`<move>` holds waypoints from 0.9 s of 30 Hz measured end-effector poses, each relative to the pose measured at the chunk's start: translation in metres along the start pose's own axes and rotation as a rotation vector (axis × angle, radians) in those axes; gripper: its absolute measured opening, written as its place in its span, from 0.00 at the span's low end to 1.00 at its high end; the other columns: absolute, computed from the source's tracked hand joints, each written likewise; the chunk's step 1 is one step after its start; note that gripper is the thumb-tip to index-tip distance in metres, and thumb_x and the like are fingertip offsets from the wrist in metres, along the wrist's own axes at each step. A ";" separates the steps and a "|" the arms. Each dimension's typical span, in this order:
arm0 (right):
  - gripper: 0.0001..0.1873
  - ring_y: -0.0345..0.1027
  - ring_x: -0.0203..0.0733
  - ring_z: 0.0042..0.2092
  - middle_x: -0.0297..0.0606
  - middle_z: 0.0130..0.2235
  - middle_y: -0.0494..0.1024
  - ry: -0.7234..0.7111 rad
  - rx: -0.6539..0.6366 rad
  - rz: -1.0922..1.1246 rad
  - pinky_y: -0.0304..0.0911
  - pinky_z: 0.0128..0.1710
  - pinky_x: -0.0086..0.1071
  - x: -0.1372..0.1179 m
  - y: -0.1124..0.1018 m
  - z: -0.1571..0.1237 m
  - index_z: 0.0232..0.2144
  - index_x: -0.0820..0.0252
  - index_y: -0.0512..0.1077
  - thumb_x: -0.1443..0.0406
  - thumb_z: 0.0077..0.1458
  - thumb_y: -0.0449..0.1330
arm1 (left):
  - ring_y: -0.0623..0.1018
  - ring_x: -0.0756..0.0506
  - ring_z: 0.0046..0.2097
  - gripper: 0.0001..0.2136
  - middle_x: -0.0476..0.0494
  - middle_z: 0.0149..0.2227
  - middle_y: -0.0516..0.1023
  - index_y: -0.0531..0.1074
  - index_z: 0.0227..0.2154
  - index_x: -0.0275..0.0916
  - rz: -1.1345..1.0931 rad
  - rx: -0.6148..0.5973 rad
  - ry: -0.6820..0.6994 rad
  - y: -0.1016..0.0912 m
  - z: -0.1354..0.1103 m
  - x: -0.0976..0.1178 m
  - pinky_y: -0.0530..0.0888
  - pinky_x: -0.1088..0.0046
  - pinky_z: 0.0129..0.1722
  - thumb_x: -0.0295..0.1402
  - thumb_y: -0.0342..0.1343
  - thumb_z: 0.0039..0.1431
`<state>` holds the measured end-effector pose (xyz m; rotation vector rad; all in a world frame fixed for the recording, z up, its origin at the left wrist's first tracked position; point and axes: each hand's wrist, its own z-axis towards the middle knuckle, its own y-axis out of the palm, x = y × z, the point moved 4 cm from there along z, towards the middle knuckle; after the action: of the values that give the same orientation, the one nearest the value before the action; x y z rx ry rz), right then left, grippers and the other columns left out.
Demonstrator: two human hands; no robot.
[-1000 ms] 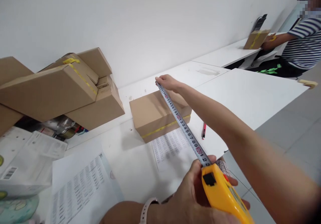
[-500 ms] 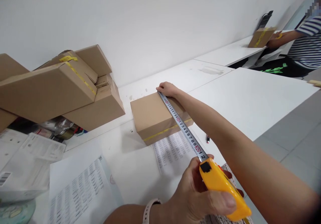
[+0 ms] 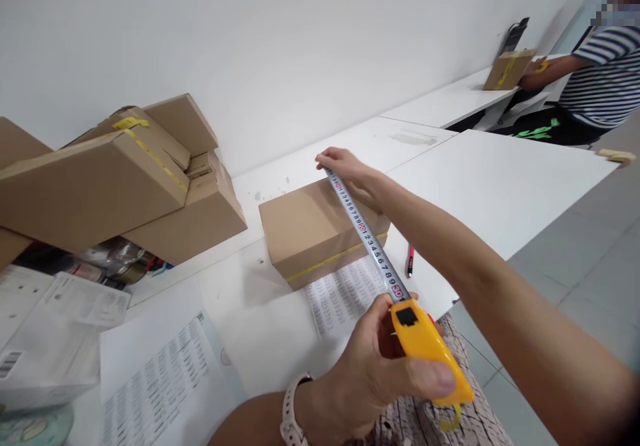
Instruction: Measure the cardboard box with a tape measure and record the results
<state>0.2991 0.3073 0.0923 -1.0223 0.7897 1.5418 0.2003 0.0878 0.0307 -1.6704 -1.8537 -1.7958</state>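
Note:
My left hand [image 3: 385,366] is wrapped round a yellow tape measure case [image 3: 430,353] near the table's front edge. The steel blade [image 3: 365,233] runs out from it across the top of a small brown cardboard box [image 3: 305,226] with a yellow tape band. My right hand [image 3: 347,166] pinches the blade's free end, held a little above the box's far right edge. The box sits on a printed sheet [image 3: 345,289] on the white table [image 3: 490,186]. My right forearm crosses the frame from the lower right.
Several larger cardboard boxes [image 3: 115,179] are piled at the left, with papers [image 3: 150,373] and packets in front. A red pen [image 3: 410,261] lies right of the small box. At the far right a person in a striped shirt [image 3: 605,66] handles another box [image 3: 510,69].
My right hand has lifted the blade's end up off the box's far edge. My left hand with the case has drawn slightly closer, shortening the pulled-out length a little.

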 end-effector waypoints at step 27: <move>0.33 0.62 0.51 0.66 0.44 0.66 0.69 0.414 0.044 -0.129 0.57 0.67 0.49 0.058 -0.056 -0.104 0.67 0.51 0.61 0.45 0.67 0.45 | 0.77 0.38 0.54 0.30 0.40 0.51 0.78 0.70 0.48 0.41 0.461 0.844 0.797 -0.153 -0.067 0.059 0.73 0.63 0.53 0.46 0.73 0.42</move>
<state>0.3714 0.2504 -0.0013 -1.3553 1.0142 1.2123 0.0304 0.1167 -0.0103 -0.7899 -1.3713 -1.0015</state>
